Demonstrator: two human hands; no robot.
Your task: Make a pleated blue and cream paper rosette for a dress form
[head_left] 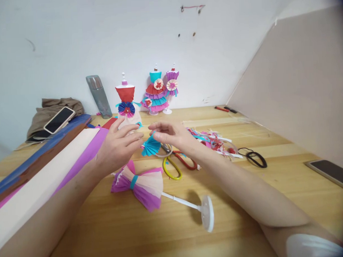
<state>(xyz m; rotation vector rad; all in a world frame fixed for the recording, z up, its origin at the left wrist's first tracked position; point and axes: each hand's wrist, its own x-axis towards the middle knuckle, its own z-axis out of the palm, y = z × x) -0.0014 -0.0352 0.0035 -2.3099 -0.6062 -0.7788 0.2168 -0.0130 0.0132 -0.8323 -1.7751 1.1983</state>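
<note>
My right hand [167,134] pinches a pleated turquoise paper fan [151,145] between thumb and fingers. To its left is my left hand [120,143], its fingers spread and slightly bent, with nothing visible in it. Below both hands a small dress form in a purple and cream paper dress [147,185] lies on its side, a turquoise band round its waist and its white stand [207,213] pointing right. Scissors with yellow and red handles [173,169] lie beneath my right hand.
Three dressed forms [125,94] stand by the wall near a grey bottle [99,97]. Paper sheets [60,158], a phone [59,120] and brown cloth [44,112] lie left. Paper scraps [214,140], a black cord loop [257,160] and a dark phone-like object [333,172] lie right.
</note>
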